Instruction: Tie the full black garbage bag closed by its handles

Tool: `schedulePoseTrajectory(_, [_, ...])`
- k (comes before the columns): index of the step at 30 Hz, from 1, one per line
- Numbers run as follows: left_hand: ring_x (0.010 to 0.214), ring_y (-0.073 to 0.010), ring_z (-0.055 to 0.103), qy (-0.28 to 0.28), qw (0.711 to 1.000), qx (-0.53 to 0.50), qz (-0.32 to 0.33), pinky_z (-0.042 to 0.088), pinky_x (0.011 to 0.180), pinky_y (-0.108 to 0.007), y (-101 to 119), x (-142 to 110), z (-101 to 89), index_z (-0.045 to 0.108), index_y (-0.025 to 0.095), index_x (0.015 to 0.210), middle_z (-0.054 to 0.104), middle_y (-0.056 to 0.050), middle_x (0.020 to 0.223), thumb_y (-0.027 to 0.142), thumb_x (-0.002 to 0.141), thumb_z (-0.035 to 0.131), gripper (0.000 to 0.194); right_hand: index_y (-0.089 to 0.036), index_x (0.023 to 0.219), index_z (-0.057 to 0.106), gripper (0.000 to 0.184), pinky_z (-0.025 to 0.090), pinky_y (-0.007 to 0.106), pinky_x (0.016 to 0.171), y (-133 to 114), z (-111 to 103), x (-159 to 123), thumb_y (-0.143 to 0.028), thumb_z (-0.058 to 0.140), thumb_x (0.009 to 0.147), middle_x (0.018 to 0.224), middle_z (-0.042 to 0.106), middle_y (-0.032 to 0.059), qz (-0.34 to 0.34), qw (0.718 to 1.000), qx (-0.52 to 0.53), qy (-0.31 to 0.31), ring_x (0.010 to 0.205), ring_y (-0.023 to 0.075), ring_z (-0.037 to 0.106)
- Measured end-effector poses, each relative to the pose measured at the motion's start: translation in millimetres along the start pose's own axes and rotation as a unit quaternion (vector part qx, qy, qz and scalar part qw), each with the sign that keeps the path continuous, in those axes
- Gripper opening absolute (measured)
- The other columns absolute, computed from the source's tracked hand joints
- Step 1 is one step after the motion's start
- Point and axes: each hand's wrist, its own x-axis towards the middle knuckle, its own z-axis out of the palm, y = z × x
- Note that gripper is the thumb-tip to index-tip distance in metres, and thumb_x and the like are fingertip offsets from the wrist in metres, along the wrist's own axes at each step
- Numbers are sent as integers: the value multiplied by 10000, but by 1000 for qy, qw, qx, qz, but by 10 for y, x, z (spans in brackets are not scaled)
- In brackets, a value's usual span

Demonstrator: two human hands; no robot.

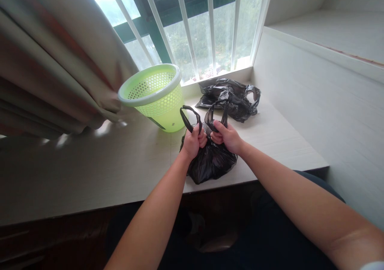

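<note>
A filled black plastic bag (211, 164) rests at the front edge of the pale window ledge, its top gathered. My left hand (194, 140) is closed around one of its loop handles, which sticks up above the fist. Around the other handle my right hand (226, 137) is closed, thumb on top. The two fists are close together just above the bag's body. What the bag contains is hidden. Behind my right hand lies a second black plastic bag (231, 98), crumpled and flat-looking, with a handle loop toward the right.
A light green perforated wastebasket (165, 116) stands upright left of the bags on the ledge (120, 170). A curtain (60, 54) hangs at the left. White window bars (211, 30) rise behind, and a pale cabinet side (312, 94) bounds the right.
</note>
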Motion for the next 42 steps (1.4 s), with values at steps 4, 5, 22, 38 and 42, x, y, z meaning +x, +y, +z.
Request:
schedulePoseTrajectory(4, [359, -28, 188, 1, 1000, 1, 2, 156, 365, -205, -10, 0, 1, 289, 240, 562, 216, 113, 447, 802, 751, 773, 765, -243, 574, 339, 712, 170, 264, 441, 10, -4, 1, -742, 775, 834, 491, 269, -93, -7, 1000, 6, -2, 428, 54, 249])
schedulePoseTrajectory(5, [357, -28, 190, 0, 1000, 0, 2, 155, 364, -206, -11, 0, 2, 292, 240, 559, 218, 112, 445, 798, 750, 777, 764, -242, 574, 340, 709, 169, 263, 441, 14, -9, 2, -733, 776, 839, 492, 267, -94, -8, 1000, 8, -4, 427, 53, 250])
schedulePoseTrajectory(22, [351, -29, 184, -4, 1000, -13, 8, 147, 360, -206, -17, 0, 6, 292, 237, 554, 213, 115, 441, 796, 737, 795, 773, -239, 563, 346, 707, 168, 259, 440, 30, -29, 10, -723, 776, 847, 479, 273, -92, -7, 1000, 11, -5, 423, 52, 254])
schedulePoseTrajectory(38, [354, -28, 179, -5, 1000, -11, 12, 142, 364, -206, -26, 2, 6, 285, 240, 554, 206, 115, 442, 796, 741, 793, 776, -240, 576, 342, 707, 166, 256, 444, 33, -27, 6, -731, 775, 843, 494, 264, -97, -6, 1000, 6, -4, 429, 53, 245])
schedulePoseTrajectory(42, [353, -30, 184, -2, 1000, -10, 13, 149, 359, -207, -19, -4, 15, 286, 238, 551, 210, 113, 444, 792, 741, 795, 776, -241, 582, 344, 699, 167, 257, 444, 37, -27, 5, -717, 780, 849, 499, 264, -98, -8, 1000, 13, -4, 429, 54, 244])
